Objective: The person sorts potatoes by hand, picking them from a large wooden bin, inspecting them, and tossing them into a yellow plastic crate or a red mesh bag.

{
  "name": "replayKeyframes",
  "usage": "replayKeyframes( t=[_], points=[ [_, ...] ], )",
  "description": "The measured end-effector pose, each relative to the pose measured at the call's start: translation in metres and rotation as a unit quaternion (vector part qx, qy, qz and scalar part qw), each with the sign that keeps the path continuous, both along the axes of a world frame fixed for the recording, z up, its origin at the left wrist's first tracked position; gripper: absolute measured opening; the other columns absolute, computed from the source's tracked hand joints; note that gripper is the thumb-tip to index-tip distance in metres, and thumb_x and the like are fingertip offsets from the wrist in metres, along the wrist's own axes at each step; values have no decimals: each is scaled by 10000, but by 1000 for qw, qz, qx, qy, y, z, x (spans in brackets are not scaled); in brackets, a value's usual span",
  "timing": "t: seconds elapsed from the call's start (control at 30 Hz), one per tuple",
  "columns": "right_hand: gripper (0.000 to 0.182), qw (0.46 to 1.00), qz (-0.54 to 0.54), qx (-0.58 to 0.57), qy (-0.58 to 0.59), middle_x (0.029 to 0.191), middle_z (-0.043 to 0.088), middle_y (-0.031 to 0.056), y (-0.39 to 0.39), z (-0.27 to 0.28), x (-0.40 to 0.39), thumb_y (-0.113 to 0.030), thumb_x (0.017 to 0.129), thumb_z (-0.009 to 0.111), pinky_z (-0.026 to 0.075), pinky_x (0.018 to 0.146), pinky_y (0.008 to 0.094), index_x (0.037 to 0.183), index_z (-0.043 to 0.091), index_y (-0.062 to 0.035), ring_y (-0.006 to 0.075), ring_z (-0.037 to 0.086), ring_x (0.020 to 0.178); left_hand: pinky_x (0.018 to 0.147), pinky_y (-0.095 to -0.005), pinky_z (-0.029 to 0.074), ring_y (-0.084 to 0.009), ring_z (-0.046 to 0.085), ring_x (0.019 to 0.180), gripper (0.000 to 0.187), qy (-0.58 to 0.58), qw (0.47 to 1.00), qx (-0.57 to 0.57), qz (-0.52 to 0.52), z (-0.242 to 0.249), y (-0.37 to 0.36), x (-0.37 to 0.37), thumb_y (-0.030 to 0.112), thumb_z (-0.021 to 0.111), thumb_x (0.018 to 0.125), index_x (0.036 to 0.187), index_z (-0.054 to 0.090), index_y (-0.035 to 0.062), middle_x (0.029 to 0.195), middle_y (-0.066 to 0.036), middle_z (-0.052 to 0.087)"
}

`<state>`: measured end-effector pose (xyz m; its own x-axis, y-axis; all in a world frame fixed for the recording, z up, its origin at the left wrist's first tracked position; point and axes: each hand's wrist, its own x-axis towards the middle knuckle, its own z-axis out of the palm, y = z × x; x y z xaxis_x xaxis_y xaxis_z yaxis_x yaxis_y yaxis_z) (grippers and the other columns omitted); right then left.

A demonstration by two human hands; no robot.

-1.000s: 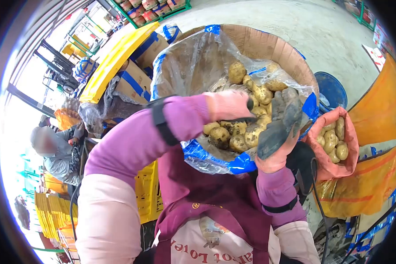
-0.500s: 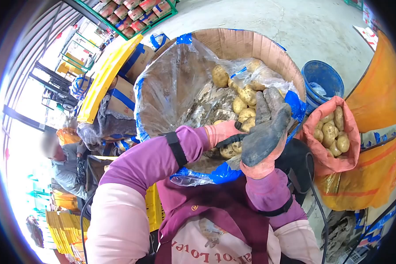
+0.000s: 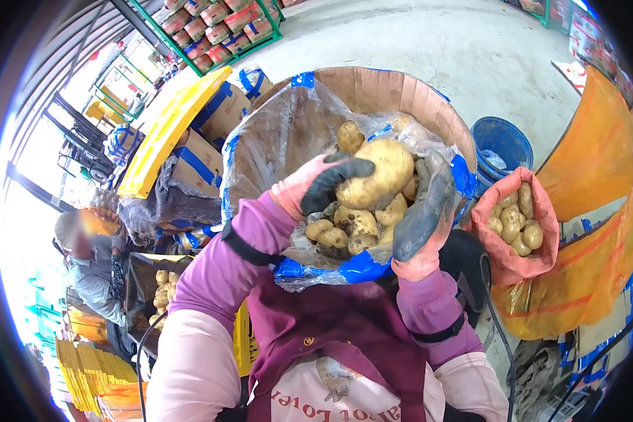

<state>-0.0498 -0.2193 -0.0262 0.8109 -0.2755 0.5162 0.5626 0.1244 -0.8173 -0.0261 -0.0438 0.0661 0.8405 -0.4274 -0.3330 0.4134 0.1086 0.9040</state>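
My left hand (image 3: 334,184), in a pink glove with a black coated palm, grips a large yellow potato (image 3: 381,176) above the bin. The potato has some dark soil on its skin. My right hand (image 3: 427,214), gloved the same way, is just right of that potato, its palm turned inward and its fingers stretched out, with nothing seen in its grasp. Below both hands, several loose potatoes (image 3: 355,224) lie in a round cardboard bin (image 3: 418,95) lined with clear plastic film (image 3: 271,144). Blue tape (image 3: 362,269) holds the film along the rim.
To the right stand a pink sack (image 3: 526,261) of potatoes and a blue bucket (image 3: 517,130). Orange sheeting (image 3: 598,141) hangs beyond them. On the left are a yellow panel (image 3: 169,133), taped cartons (image 3: 198,165) and a person (image 3: 95,264) beside a dark crate of potatoes.
My left hand has come up from among the potatoes with a large potato in it. My right hand has turned and lowered slightly. The view has shifted a little.
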Motion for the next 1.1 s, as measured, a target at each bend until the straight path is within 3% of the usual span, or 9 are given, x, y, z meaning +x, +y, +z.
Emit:
replayKeyframes(
  t=[0.13,0.27,0.4,0.47,0.6,0.7,0.8,1.0,1.1],
  points=[
    [484,968,-53,-220,-105,1385,472,144,3,0,3,-247,1019,473,413,1082,417,1423,377,3,248,478,1277,955,-340,522,-210,648,1081,491,28,989,-139,44,40,4,-13,181,682,891,1299,535,-49,1198,-140,649],
    [478,828,401,346,185,1423,457,95,11,-6,-2,-288,1030,461,432,1055,381,1438,380,-51,235,480,1288,1014,-335,474,-206,594,1177,541,-77,992,-87,44,54,-14,-34,193,662,912,1370,471,-24,1323,-130,575],
    [654,927,325,131,137,1543,306,92,-16,-35,-10,-446,1025,386,235,1174,377,1526,230,-56,239,318,1409,1002,-341,491,-193,609,1142,448,-41,967,-230,106,50,11,-65,107,681,897,1310,547,-2,1234,-121,624],
    [700,849,449,250,123,1587,234,96,-35,-64,18,-481,1023,367,186,1196,385,1544,188,-48,242,236,1454,1092,-438,413,-266,483,1311,482,-566,805,58,170,9,37,-97,169,600,944,1405,472,111,1347,-118,564],
    [651,966,246,-7,82,1537,280,103,-51,-44,39,-446,1013,385,219,1165,385,1508,235,-50,249,279,1408,1062,-445,443,-270,496,1290,606,-166,843,-373,350,30,100,-192,163,651,879,1430,400,132,1394,-124,508],
    [615,961,252,-72,87,1498,314,107,-45,-36,56,-419,1006,400,244,1142,385,1481,271,-51,255,311,1373,1046,-458,445,-272,522,1266,588,-272,779,-121,552,12,157,-293,363,645,905,1395,439,112,1365,-117,544],
    [579,957,251,-112,91,1460,349,112,-44,-30,62,-393,998,414,269,1119,385,1454,306,-52,260,343,1339,1059,-372,441,-239,539,1238,503,-382,584,461,547,-1,178,-406,223,636,919,1346,436,50,1333,-115,551],
    [509,947,246,-179,108,1384,418,122,-40,-23,67,-340,983,442,318,1073,385,1400,378,-55,271,406,1270,1098,-394,390,-196,518,1258,462,-200,600,-234,739,-60,240,-614,216,571,946,1361,457,50,1354,-104,551],
    [475,942,243,-207,107,1346,452,126,-37,-18,66,-314,976,456,343,1050,385,1372,413,-56,277,438,1235,1103,-419,365,-256,488,1290,478,-64,675,425,600,-134,284,-707,320,555,936,1365,502,116,1360,-84,555]
  ],
)
